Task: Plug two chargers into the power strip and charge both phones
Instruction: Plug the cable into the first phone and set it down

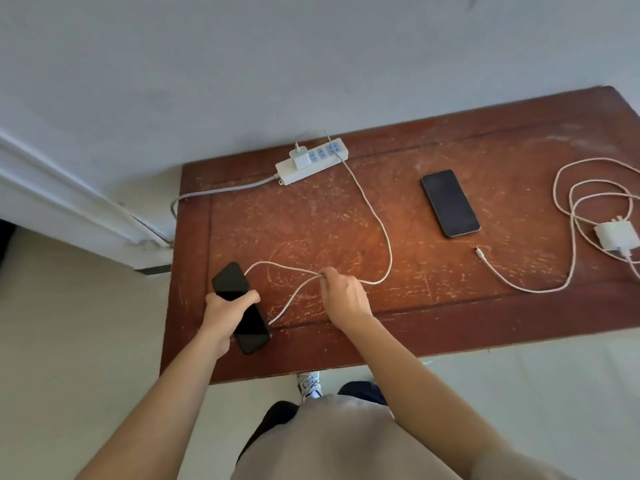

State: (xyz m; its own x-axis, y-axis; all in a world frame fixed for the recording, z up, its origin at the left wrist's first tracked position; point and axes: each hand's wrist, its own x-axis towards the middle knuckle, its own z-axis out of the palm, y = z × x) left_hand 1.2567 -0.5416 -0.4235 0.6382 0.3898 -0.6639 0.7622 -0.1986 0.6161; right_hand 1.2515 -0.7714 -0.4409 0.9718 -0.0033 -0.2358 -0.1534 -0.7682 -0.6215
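A white power strip (313,161) lies at the table's far edge with one white charger (300,158) plugged into it. From that charger a pale cable (375,221) runs down the table and loops to a black phone (242,308) near the front left corner. My left hand (225,311) grips this phone around its middle. My right hand (343,294) pinches the cable's loop just to the phone's right. A second black phone (450,203) lies flat at the right. Further right sits a second white charger (617,235), unplugged, with its coiled cable (575,202) and free connector (479,251).
The brown wooden table (433,317) is scratched and stands against a pale wall. The strip's grey cord (221,191) drops off the left edge. A white door frame (69,199) is at the left. My shoe (309,385) shows below the front edge.
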